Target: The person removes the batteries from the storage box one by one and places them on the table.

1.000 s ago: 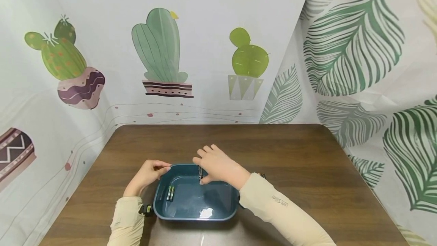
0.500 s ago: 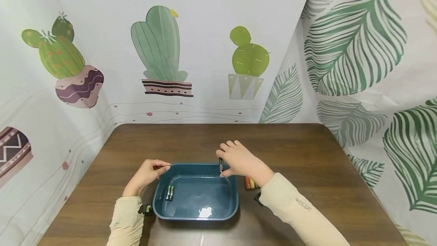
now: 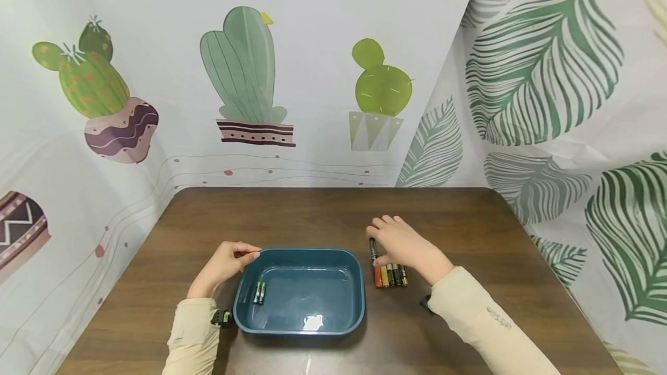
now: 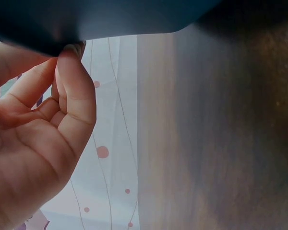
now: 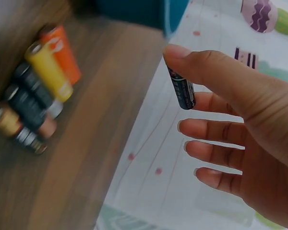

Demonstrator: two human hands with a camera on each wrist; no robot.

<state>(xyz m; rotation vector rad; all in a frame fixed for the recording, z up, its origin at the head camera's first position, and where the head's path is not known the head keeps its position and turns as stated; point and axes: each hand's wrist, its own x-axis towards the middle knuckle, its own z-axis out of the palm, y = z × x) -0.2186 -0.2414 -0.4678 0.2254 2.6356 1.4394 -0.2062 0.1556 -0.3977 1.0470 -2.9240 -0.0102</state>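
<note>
A blue rectangular basin (image 3: 307, 328) stands on the table, and two green-and-black batteries (image 3: 259, 293) lie side by side in its left part. My left hand (image 3: 225, 265) pinches the basin's back left rim between thumb and fingers; the left wrist view shows the thumb at the rim's edge. To the right of the basin, my right hand (image 3: 406, 245) holds a black battery (image 5: 183, 91) between thumb and index finger, its other fingers spread apart. Below that hand several batteries lie in a row, among them a red-orange battery (image 5: 61, 52) and a yellow battery (image 5: 50, 71).
The brown wooden table (image 3: 469, 224) runs back to a wall cloth (image 3: 318, 74) printed with cacti and leaves. The basin's right wall separates the two batteries inside from the row on the table.
My right hand has moved right with the black battery, from over the basin to beyond its right rim, uncovering the row of batteries. The left hand has stayed on the rim.
</note>
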